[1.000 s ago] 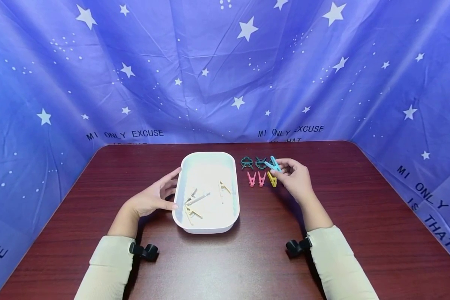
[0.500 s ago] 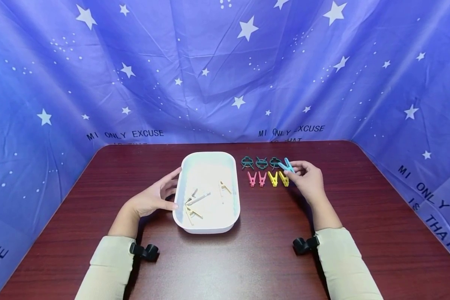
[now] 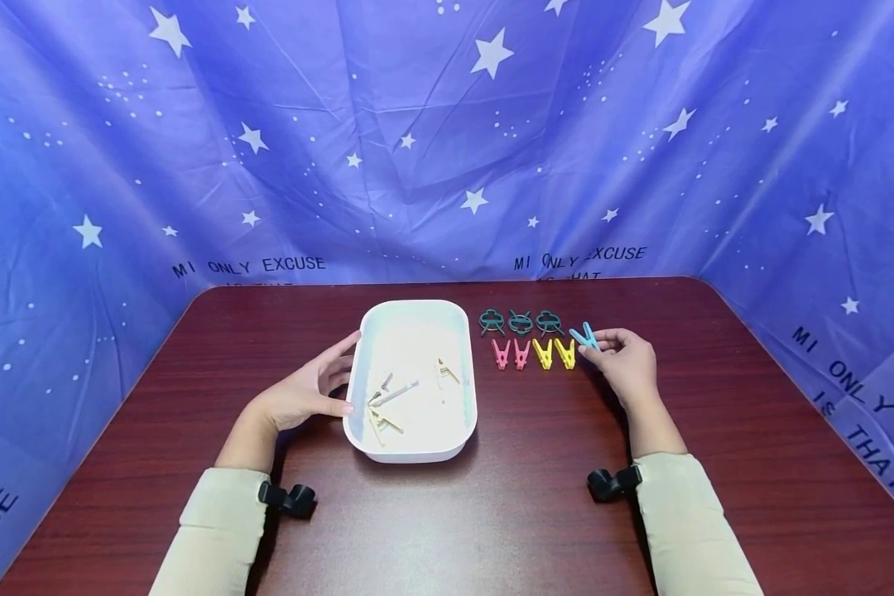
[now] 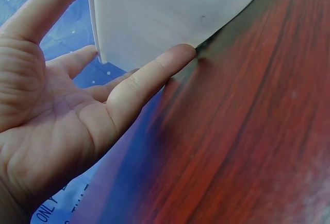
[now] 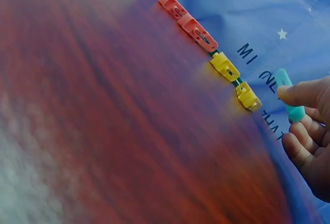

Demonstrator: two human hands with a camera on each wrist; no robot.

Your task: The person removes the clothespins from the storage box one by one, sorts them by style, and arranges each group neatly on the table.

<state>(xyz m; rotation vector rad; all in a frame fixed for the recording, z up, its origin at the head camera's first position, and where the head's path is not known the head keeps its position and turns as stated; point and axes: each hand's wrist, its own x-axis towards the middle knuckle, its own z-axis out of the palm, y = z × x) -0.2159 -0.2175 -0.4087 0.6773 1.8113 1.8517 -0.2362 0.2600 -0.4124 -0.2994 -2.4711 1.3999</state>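
My right hand (image 3: 627, 368) pinches a light blue clothespin (image 3: 584, 335) between thumb and fingers, just right of the yellow clothespins. In the right wrist view the blue clothespin (image 5: 290, 96) shows edge-on by the thumb tip. Two pink clothespins (image 3: 521, 354) and two yellow clothespins (image 3: 564, 354) form a row on the table. Behind them lie three dark green round clips (image 3: 520, 322). My left hand (image 3: 298, 397) touches the left side of a white tray (image 3: 417, 454), fingers spread. In the left wrist view, straight fingers (image 4: 170, 62) meet the tray's wall (image 4: 154, 18).
Several pale beige and whitish clothespins (image 3: 389, 424) lie scattered in the tray, mostly toward its near left. The dark red wooden table (image 3: 447, 530) ends at a blue star-printed curtain (image 3: 432, 165) at the back and sides.
My right hand has moved right with the blue clothespin, past the third green clip, uncovering that clip and the second yellow clothespin. My left hand and the tray have stayed put.
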